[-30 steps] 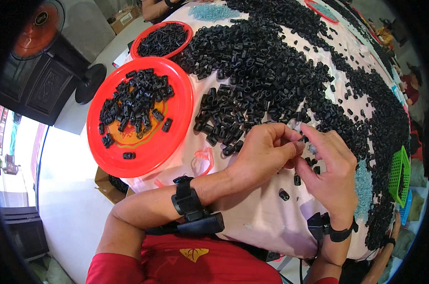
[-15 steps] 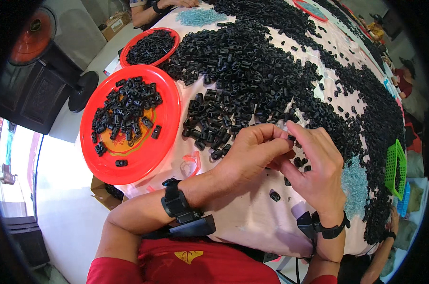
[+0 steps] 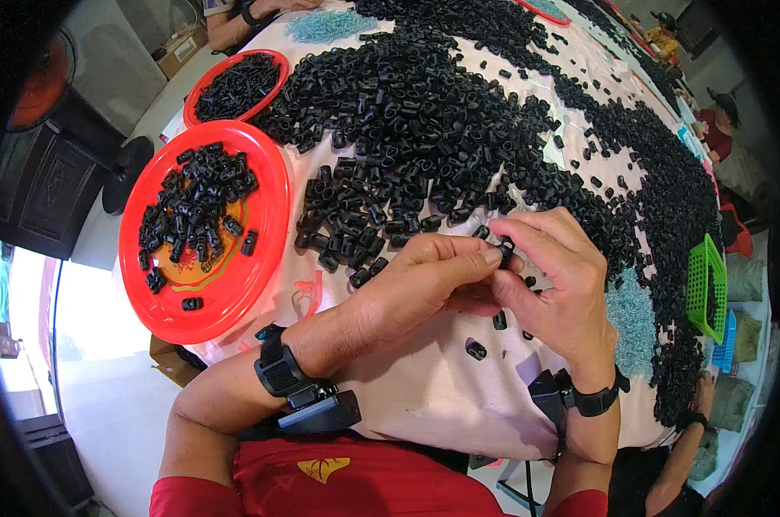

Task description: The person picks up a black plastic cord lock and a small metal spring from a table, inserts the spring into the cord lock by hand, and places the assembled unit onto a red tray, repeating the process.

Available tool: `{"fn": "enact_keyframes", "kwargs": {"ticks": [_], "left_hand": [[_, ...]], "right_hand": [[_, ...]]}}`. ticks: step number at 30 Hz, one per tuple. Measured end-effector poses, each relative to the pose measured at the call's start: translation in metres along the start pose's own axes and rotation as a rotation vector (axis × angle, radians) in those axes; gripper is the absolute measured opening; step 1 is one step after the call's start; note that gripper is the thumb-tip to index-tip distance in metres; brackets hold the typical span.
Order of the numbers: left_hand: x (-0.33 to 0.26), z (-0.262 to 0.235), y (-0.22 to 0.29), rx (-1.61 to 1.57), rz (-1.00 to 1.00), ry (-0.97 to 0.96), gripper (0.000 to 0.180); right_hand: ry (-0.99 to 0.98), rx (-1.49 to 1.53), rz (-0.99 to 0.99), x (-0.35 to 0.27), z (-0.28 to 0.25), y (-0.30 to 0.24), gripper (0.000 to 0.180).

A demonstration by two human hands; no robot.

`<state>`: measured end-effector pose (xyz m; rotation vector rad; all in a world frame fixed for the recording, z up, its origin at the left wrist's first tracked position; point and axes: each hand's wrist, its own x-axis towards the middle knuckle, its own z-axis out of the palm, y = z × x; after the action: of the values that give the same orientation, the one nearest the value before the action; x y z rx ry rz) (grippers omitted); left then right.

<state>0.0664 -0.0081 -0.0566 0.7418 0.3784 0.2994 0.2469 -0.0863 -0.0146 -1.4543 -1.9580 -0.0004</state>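
Observation:
Over the pink-white cloth, both my hands meet around one small black plastic cord-lock piece [image 3: 506,251]. My left hand [image 3: 428,277] pinches it between thumb and fingers. From the other side, the fingertips of my right hand [image 3: 558,280] close on the same piece, partly covering it. Just beyond my hands spreads a big heap of similar black cord-lock pieces [image 3: 407,146]. A few loose ones, such as a single black piece [image 3: 476,349], lie below my hands. To the left, a red plate [image 3: 265,258] carries a pile of cord locks.
A smaller red plate [image 3: 279,76] holds thin black parts. Heaps of tiny pale-blue pieces [image 3: 631,319] lie at right and far left. A green basket [image 3: 696,297] and a blue basket [image 3: 724,345] stand at the right edge. Other people's arms [image 3: 683,461] reach the table.
The view has shifted, so the scene sits further left. My hands remain together, and the black piece between my fingertips now shows more, held upright.

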Motion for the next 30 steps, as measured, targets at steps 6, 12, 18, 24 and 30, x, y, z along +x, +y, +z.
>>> {"fn": "enact_keyframes", "kwargs": {"ticks": [6,12,18,24,30], "left_hand": [[-0.001,-0.002,-0.004,0.063,0.052,0.000,0.031],[0.002,-0.003,-0.010,0.103,0.082,0.043,0.032],[-0.002,0.002,-0.009,0.113,0.094,0.076,0.033],[0.000,0.002,-0.008,0.058,0.064,0.052,0.032],[-0.002,0.002,-0.010,0.029,0.074,0.088,0.032]], "right_hand": [[-0.033,0.046,0.006,-0.005,0.006,0.004,0.042],[-0.049,-0.002,-0.025,-0.005,0.007,0.005,0.043],[-0.041,-0.038,-0.058,-0.004,0.009,0.005,0.042],[-0.003,0.128,0.031,-0.005,0.012,0.008,0.039],[-0.039,0.025,0.008,-0.004,0.013,0.002,0.036]]}}
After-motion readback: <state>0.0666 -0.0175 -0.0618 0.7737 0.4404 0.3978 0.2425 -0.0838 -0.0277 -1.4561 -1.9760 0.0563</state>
